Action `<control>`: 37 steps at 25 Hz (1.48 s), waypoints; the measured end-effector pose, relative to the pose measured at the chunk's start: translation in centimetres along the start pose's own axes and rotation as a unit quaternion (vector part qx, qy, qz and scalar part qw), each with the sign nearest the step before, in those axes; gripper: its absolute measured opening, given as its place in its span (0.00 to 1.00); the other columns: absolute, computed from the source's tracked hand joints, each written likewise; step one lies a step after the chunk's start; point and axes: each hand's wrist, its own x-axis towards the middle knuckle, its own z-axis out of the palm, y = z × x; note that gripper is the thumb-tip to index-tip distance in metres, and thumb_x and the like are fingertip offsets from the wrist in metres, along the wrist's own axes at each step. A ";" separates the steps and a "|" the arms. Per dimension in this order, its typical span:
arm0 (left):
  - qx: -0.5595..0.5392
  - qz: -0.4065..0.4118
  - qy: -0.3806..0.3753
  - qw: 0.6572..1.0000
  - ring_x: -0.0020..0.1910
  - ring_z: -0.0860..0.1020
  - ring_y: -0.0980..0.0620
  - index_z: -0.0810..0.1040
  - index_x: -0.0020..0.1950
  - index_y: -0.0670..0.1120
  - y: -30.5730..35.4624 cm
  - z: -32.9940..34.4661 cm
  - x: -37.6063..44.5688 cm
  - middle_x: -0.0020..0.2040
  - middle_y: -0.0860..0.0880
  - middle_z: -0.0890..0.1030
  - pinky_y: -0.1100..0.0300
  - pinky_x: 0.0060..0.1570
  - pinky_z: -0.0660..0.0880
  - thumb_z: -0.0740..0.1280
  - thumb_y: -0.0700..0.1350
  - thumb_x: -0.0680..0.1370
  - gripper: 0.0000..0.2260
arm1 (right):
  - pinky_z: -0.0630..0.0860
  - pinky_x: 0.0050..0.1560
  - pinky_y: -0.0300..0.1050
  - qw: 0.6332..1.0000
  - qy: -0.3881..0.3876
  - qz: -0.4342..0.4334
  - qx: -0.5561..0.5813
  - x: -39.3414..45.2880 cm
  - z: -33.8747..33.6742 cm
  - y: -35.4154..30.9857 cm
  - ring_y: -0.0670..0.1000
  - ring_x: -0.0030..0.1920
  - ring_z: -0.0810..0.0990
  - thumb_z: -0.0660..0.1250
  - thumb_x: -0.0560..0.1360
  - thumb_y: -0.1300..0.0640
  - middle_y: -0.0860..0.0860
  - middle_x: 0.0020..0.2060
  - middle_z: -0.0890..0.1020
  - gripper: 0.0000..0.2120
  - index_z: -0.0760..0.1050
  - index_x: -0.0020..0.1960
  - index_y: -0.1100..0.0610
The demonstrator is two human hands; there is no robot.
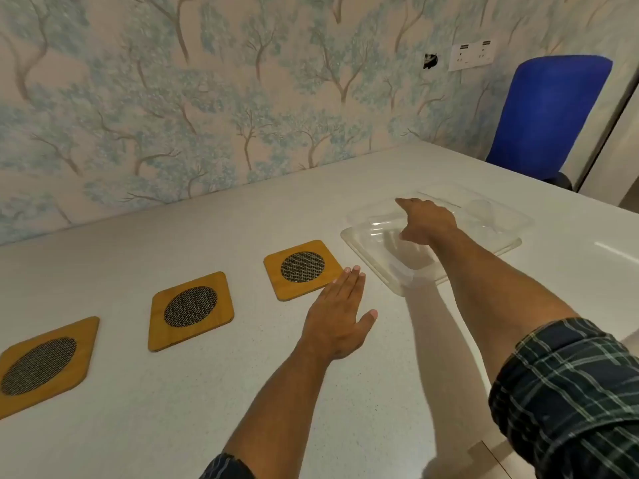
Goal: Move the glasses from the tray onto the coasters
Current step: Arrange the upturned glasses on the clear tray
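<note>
So there are three wooden coasters in a row along the tabletop's near-left side: left coaster, middle coaster, right coaster, all bare. The left hand lies flat, fingers spread and holding nothing, just beside the right coaster. The right hand reaches over the clear tray by the right edge, index finger out, gripping nothing. A blurry glass sits toward the tray's far side.

sleeves: dark green plaid w/ pale lines (rolled up) | forearms bare
</note>
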 end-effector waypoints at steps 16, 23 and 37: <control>0.003 -0.016 -0.035 0.999 0.83 0.45 0.52 0.45 0.84 0.47 0.2 -0.6 0.2 0.84 0.50 0.46 0.55 0.80 0.43 0.50 0.62 0.84 0.33 | 0.67 0.68 0.55 0.984 -0.011 -0.094 -0.153 1.2 2.5 -1.8 0.57 0.68 0.72 0.73 0.73 0.48 0.53 0.68 0.74 0.36 0.63 0.77 0.50; -0.005 -0.005 -0.020 1.000 0.83 0.46 0.52 0.47 0.84 0.46 0.2 -0.4 0.2 0.84 0.50 0.48 0.56 0.79 0.43 0.51 0.62 0.84 0.33 | 0.72 0.57 0.53 0.985 0.039 -0.061 -0.156 0.9 2.3 -1.7 0.56 0.60 0.77 0.72 0.72 0.51 0.52 0.59 0.79 0.28 0.69 0.69 0.53; -0.005 -0.011 -0.011 1.000 0.83 0.46 0.52 0.48 0.84 0.47 0.2 -0.4 0.1 0.84 0.50 0.48 0.55 0.79 0.43 0.52 0.62 0.84 0.33 | 0.73 0.46 0.49 0.984 0.116 -0.024 0.130 1.5 1.7 -0.7 0.60 0.54 0.81 0.73 0.70 0.40 0.55 0.59 0.79 0.40 0.55 0.74 0.41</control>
